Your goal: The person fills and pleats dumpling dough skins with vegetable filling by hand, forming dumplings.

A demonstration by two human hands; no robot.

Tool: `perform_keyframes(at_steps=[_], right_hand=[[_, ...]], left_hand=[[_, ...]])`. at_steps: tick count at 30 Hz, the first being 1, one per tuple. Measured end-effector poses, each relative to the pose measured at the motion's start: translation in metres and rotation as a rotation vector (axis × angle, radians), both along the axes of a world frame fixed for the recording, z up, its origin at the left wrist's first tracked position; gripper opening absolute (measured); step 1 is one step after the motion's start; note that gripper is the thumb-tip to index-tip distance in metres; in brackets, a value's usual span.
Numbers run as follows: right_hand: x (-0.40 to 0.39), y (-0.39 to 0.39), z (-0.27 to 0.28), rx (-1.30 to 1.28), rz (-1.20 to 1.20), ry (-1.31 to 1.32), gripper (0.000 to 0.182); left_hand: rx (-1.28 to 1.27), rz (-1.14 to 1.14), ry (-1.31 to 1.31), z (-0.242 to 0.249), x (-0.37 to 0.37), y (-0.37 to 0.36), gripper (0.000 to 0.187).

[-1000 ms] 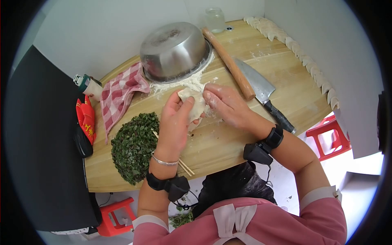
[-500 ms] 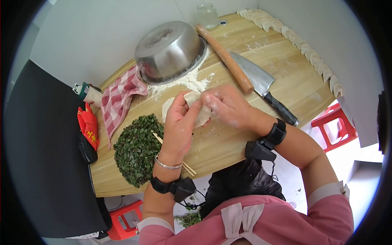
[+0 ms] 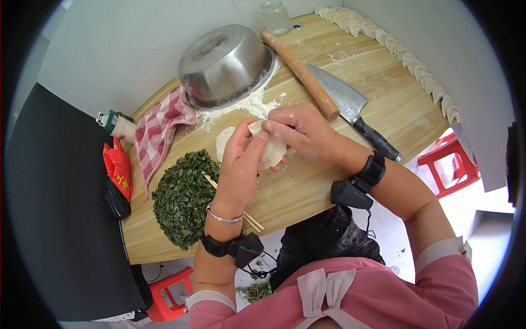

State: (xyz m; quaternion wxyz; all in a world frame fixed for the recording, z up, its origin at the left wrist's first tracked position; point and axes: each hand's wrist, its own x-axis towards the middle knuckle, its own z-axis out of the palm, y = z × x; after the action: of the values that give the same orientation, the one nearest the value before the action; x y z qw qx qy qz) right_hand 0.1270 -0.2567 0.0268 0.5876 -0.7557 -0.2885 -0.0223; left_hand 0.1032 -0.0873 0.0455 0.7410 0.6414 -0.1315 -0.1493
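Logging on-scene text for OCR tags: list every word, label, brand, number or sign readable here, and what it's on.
Nothing can be read with certainty.
Red item: yellow characters, too blurred to quote.
Black case: small pale marking, too small to read.
Round disc by the glass jar: too small to tell whether its mark is text.
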Motion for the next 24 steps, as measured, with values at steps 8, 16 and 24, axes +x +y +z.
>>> perform_keyframes(at_steps=[8,16,24], right_hand=[[0.016,-0.001,-0.018,-0.168,-0.26,-0.035,0.046],[0.008,-0.001,-0.017,-0.863,-0.166,-0.43,0.019],[0.007,0.002,-0.007,-0.33,-0.306,-0.656,0.042]], left_hand=[[-0.057,0.07,0.012,-0.007,0.01,0.004,0.019],[-0.127,0.324,0.069,-0.009,0.018,0.011,0.019],[-0.101,0.17,0.1,-0.013,0.017,0.008,0.024]])
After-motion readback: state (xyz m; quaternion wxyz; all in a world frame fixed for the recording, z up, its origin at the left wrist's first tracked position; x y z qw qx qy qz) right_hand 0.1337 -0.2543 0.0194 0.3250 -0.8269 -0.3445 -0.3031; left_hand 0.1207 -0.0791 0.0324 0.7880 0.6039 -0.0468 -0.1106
